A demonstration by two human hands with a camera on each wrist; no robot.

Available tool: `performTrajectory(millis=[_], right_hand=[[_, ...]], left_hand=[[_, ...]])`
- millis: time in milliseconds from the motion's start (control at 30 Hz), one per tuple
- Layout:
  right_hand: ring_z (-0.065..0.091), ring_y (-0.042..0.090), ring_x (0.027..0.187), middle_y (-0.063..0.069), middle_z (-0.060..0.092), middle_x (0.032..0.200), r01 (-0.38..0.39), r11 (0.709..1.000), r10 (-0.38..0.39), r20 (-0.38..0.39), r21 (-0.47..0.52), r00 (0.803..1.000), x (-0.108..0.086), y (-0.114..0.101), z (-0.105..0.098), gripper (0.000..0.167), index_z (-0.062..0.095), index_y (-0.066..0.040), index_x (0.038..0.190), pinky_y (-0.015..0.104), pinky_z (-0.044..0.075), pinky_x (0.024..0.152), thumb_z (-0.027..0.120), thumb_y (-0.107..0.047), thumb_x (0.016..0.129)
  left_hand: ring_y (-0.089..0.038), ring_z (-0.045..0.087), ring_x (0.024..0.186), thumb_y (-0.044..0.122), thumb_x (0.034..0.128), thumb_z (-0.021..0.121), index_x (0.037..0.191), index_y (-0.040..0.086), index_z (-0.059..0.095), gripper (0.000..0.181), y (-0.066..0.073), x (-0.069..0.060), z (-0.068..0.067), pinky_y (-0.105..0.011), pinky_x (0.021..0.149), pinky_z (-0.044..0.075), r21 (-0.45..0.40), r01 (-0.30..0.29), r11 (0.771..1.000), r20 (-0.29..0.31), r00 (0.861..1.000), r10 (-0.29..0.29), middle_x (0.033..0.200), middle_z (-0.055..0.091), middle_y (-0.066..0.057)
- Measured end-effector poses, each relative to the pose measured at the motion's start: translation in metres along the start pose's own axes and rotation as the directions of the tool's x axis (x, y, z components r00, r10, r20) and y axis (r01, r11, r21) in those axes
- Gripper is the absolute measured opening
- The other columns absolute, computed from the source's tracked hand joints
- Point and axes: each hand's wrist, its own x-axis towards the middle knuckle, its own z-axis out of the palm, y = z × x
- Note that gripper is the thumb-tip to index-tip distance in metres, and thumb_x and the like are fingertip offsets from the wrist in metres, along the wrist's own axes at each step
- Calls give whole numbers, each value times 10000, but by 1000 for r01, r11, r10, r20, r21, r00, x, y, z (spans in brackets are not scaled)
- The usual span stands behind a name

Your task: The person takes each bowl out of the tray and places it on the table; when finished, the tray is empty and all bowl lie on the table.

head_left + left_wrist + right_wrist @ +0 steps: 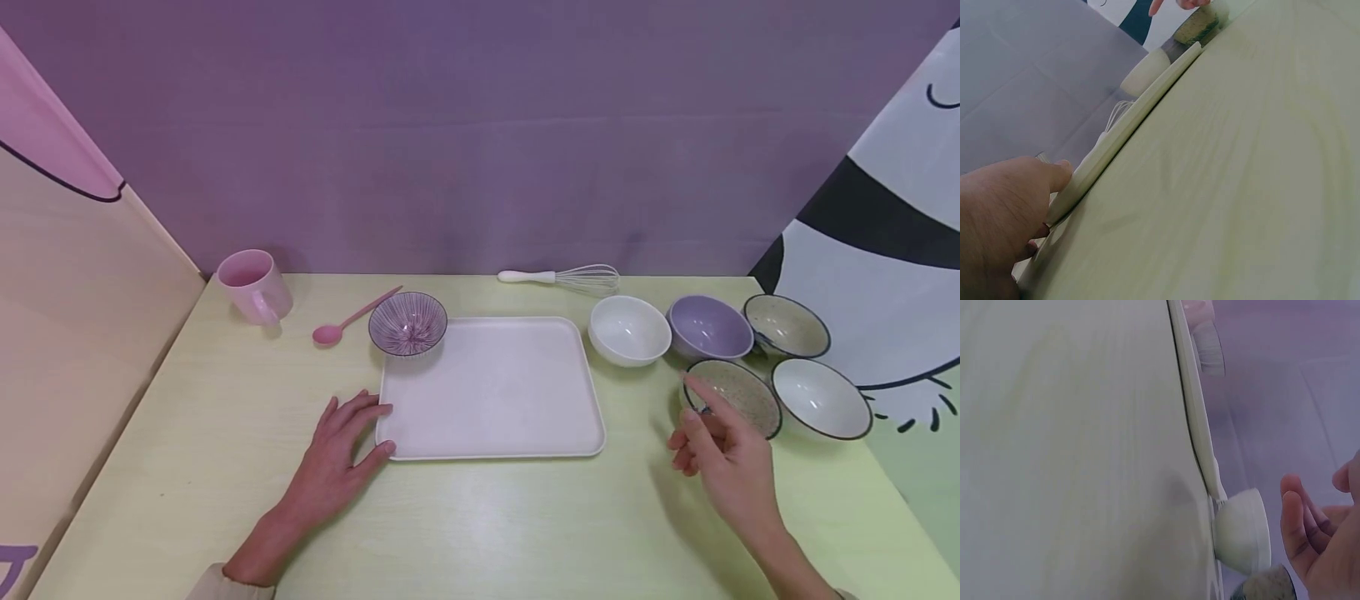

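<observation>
A white rectangular tray (491, 387) lies on the table. My left hand (341, 446) rests at its left edge, fingers spread, thumb and index fingertips touching the rim. On the tray's back left corner sits a purple-striped bowl (407, 323), overlapping the edge. My right hand (731, 471) holds nothing and hovers by a speckled beige bowl (738, 392), hiding part of its near side. In the head view its index finger is extended over that bowl; the right wrist view shows the other fingers (1300, 528) loosely bent.
Right of the tray stand a white bowl (630, 331), a purple bowl (710, 327), another beige bowl (787, 326) and a dark-rimmed white bowl (822, 398). A whisk (558, 277) lies at the back edge. At left are a pink mug (255, 287) and a pink spoon (330, 334).
</observation>
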Motion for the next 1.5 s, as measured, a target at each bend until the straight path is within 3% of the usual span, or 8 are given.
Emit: performTrajectory(millis=[133, 467, 767, 900, 1167, 1500], right_hand=[[674, 121, 538, 44, 732, 738, 55, 998, -51, 96, -35, 994, 2, -3, 13, 474, 599, -56, 1578, 218, 585, 492, 618, 10, 1110], [664, 162, 546, 95, 714, 766, 92, 995, -99, 191, 44, 977, 10, -20, 43, 470, 610, -7, 1550, 235, 571, 483, 646, 41, 1084], [689, 207, 583, 115, 731, 830, 141, 989, -145, 352, 36, 925, 18, -33, 61, 479, 619, -87, 1566, 273, 581, 500, 669, -27, 1094], [713, 202, 613, 133, 730, 861, 126, 991, -134, 408, 45, 903, 23, -39, 69, 500, 601, -117, 1592, 291, 600, 520, 672, -56, 1100], [725, 208, 650, 110, 734, 881, 19, 994, -68, 491, 105, 868, 26, -49, 90, 494, 577, -115, 1611, 334, 637, 547, 654, -110, 1124], [747, 255, 679, 153, 740, 909, -20, 995, -34, 526, 97, 850, 33, -64, 115, 518, 571, -171, 1625, 387, 648, 564, 666, -164, 1115]], left_hand=[[-444, 476, 1542, 224, 1007, 817, 1428, 48, 703, 470, 0, 0, 0, -668, 1355, 184, 3, 8, 1000, 3, 1000, -8, 1530, 625, -200], [-440, 473, 1547, 225, 1006, 819, 1431, 49, 703, 474, 1, 0, 0, -659, 1360, 179, 5, 10, 1000, 4, 1000, -10, 1534, 624, -199], [-434, 478, 1544, 231, 1012, 815, 1438, 57, 702, 474, -1, 0, 1, -662, 1357, 185, 11, -1, 1000, 1, 1000, 1, 1532, 626, -192], [-439, 477, 1542, 228, 1010, 816, 1434, 56, 702, 472, -1, 0, 1, -668, 1355, 185, 8, 2, 1000, 0, 1000, -2, 1531, 627, -195], [-439, 473, 1545, 223, 1010, 816, 1437, 55, 700, 474, 0, 0, 0, -658, 1360, 182, 5, 4, 1000, 5, 1000, -4, 1534, 625, -194], [-443, 480, 1539, 213, 1007, 818, 1427, 50, 704, 464, 0, 0, 0, -661, 1355, 187, 2, -9, 1000, -3, 1000, 9, 1529, 630, -194]])
